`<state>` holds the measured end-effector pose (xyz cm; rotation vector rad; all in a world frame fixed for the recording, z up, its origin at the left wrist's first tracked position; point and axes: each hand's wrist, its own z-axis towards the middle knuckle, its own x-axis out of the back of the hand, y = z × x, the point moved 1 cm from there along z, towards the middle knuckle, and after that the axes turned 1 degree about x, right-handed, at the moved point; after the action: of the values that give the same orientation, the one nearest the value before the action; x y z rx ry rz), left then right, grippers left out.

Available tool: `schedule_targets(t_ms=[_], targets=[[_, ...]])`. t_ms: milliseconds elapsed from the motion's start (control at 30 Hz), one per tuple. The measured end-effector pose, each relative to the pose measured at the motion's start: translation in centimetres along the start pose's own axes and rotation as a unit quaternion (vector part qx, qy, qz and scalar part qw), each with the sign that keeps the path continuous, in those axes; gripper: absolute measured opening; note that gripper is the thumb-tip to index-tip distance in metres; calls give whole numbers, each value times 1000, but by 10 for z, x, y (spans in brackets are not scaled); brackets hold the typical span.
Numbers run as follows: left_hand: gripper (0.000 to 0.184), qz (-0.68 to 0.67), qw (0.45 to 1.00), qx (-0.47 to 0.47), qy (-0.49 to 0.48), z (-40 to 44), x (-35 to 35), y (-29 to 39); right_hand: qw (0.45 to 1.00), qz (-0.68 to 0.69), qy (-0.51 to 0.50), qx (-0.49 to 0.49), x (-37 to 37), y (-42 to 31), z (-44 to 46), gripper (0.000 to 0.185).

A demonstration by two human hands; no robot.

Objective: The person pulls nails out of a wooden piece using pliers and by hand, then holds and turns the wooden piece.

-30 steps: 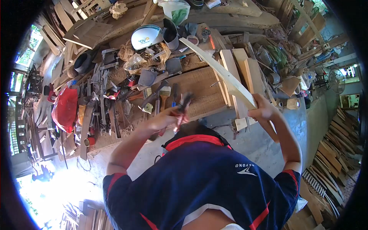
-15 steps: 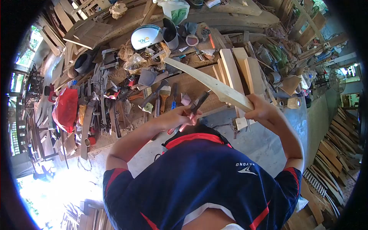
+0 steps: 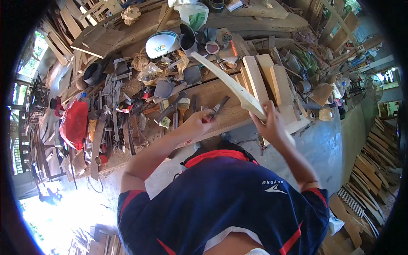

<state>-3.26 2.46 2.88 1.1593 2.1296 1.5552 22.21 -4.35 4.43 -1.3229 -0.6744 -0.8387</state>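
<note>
My right hand is closed around a long, curved piece of pale wood. The wood's narrow end points up and left over the bench, and its other end passes behind my hand. In my left hand is a hand tool with a dark flat blade and a red handle; its exact kind is unclear. The blade points toward the wood with a gap between them. Close to my left hand, a paintbrush lies on the workbench.
Thick boards rest at the bench's right side. A white helmet and a dark container stand at the back. Further left are a red bag and several metal tools and clamps. Stacked planks lie on the floor at right.
My right hand has moved left and grips the wood further from its end. The wood has shifted right and turned steeper. My left hand has moved slightly left with the tool.
</note>
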Motion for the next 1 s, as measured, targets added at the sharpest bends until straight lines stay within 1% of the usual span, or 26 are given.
schedule_targets(t_ms=[67,100,167,200,267,300,333,367,400,433,467,500,533,567,600,633,667,700,767,800,867,900,967,1000], targets=[[28,-30,999,33,13,26,-7,-29,991,-38,127,-6,-31,8,9,38],[28,-30,999,33,11,37,-11,-36,991,-39,128,-7,-51,17,13,38],[32,7,997,71,38,52,-18,-46,979,-49,178,-90,-87,35,25,36],[32,9,997,71,39,54,-23,-47,979,-48,178,-90,-100,36,31,36],[34,19,995,92,25,56,-30,-49,967,-37,180,-178,-117,38,38,34],[34,20,995,93,24,56,-33,-51,964,-72,155,-202,-121,42,41,34],[33,18,992,124,25,55,-35,-53,964,-70,155,-204,-124,46,39,34],[33,17,987,155,27,54,-36,-56,969,-72,119,-203,-127,51,38,35],[33,19,987,158,26,56,-37,-66,973,-73,82,-202,-129,53,37,35],[31,51,991,119,43,58,-38,-79,973,-70,81,-204,-128,49,37,35],[29,83,992,81,57,59,-40,-92,970,-89,42,-224,-128,45,36,35],[29,85,991,83,54,57,-40,-97,964,-108,3,-244,-129,42,34,35],[25,58,992,105,40,56,-42,-102,963,-107,3,-248,-133,43,32,35],[20,32,991,128,27,53,-42,-108,964,-100,-20,-247,-138,43,29,35],[20,34,991,129,24,51,-41,-110,964,-92,-42,-244,-143,44,27,36],[19,-16,982,186,-5,46,-40,-113,964,-82,-81,-241,-148,45,25,36],[18,-66,967,243,-32,42,-41,-117,963,-81,-82,-243,-153,44,22,36],[18,-65,967,245,-33,41,-41,-125,958,-87,-109,-251,-156,41,20,37],[16,-9,956,290,-45,41,-44,-147,948,-86,-150,-267,-170,44,17,38],[16,-8,955,292,-45,38,-45,-148,948,-85,-151,-268,-175,45,14,38],[17,-72,926,368,-50,34,-45,-148,945,-62,-178,-267,-182,46,9,37],[17,-72,925,370,-49,34,-48,-152,945,-61,-179,-267,-186,47,8,37],[17,-80,920,384,-1,35,-52,-161,942,-57,-190,-272,-194,50,5,37],[17,-79,919,385,-1,33,-52,-159,941,-57,-190,-273,-194,50,4,37]])
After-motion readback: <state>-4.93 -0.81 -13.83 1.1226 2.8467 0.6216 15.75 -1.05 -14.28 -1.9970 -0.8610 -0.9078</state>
